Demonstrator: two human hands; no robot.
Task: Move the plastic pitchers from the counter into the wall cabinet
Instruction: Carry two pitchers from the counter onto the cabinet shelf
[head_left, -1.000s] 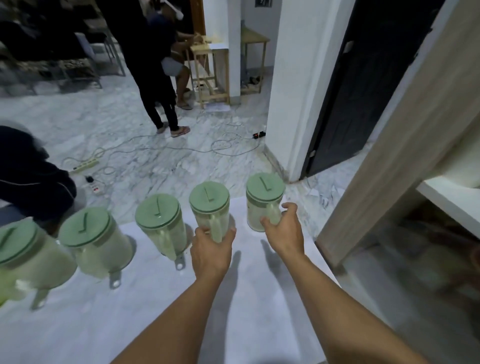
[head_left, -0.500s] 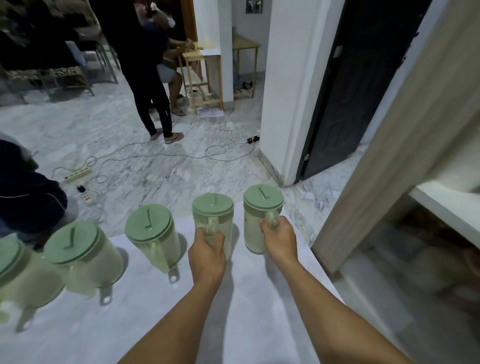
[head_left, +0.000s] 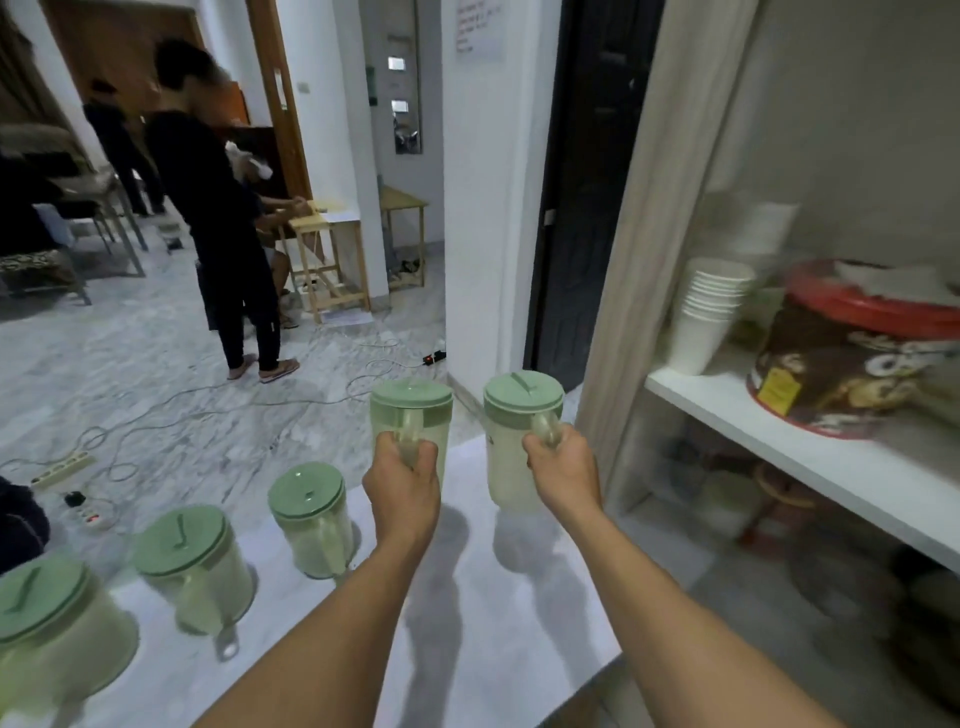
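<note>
Two pale plastic pitchers with green lids hang above the white counter (head_left: 467, 613). My left hand (head_left: 402, 488) is closed around the handle of the left pitcher (head_left: 413, 415). My right hand (head_left: 563, 473) grips the handle of the right pitcher (head_left: 511, 447), close to the cabinet's door edge. Three more such pitchers stand on the counter to the left: one (head_left: 309, 514) nearest my left hand, one (head_left: 189, 561) further left, and one (head_left: 52, 618) at the frame edge. The open wall cabinet (head_left: 810, 467) is on the right, its white shelf at about hand height.
On the cabinet shelf stand a stack of white paper cups (head_left: 709, 312) and a brown tub with a red lid (head_left: 852, 348). The lower compartment holds blurred items. The wooden cabinet door (head_left: 649, 228) stands open. People (head_left: 223, 218) stand beyond; cables and power strips lie on the marble floor.
Both hands closed on the two rightmost pitchers' handles and lifted them off the counter. My view tilted up and right, bringing the cabinet shelf into sight.
</note>
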